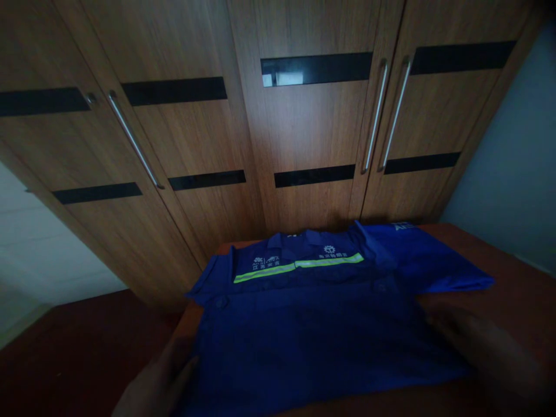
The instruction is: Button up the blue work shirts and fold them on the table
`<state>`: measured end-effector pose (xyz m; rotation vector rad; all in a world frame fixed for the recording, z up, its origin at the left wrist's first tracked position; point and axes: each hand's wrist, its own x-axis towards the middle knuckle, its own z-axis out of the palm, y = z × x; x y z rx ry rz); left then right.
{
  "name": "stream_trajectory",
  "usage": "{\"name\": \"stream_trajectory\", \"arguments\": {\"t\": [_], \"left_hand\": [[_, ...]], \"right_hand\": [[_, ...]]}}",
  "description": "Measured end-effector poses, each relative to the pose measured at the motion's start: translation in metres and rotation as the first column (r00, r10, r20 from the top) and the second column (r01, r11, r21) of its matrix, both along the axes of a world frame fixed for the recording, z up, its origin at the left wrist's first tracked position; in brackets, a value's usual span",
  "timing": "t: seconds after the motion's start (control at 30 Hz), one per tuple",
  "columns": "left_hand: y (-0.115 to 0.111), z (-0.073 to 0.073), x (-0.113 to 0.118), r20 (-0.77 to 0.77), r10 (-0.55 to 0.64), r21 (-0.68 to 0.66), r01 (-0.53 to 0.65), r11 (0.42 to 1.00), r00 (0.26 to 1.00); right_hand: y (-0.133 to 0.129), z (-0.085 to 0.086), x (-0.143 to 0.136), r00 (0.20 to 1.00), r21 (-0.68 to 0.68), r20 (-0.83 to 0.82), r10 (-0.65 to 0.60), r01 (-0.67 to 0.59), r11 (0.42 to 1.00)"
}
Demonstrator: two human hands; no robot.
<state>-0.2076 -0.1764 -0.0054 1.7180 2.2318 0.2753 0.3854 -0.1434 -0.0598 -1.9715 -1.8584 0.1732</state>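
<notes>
A dark blue short-sleeved work shirt lies spread on a reddish-brown surface. Its lower part is folded up over the front, with a button near each end of the hem. White emblems and a yellow-green reflective stripe cross the chest. At the shirt's lower left edge is my left hand, thumb and fingers apart; part of it is dark and blurred. My right hand is beside the right edge, smeared by motion, its fingers stretched toward the cloth. Whether either hand touches the fabric is hard to see.
A folded, brighter blue garment with white lettering lies at the right, partly under the shirt's sleeve. Behind the reddish-brown table stands a wooden wardrobe with metal handles and black strips. A pale wall rises at the right.
</notes>
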Motion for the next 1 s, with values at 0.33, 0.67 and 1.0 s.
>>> {"name": "stream_trajectory", "arguments": {"t": [0.33,0.67,1.0], "left_hand": [[0.056,0.001,0.019,-0.069,-0.091,0.063,0.095,0.993,0.993],[0.078,-0.003,0.017,0.006,-0.028,0.105,0.027,0.994,1.0],[0.07,-0.007,0.007,0.333,-0.114,0.315,0.003,0.949,0.936]], "right_hand": [[0.056,0.0,-0.034,0.995,-0.136,-0.099,0.003,-0.017,0.991],[0.052,-0.006,-0.038,0.988,-0.075,-0.155,0.012,-0.024,0.997],[0.045,0.016,-0.039,0.959,0.119,-0.27,0.081,-0.05,0.992]]}}
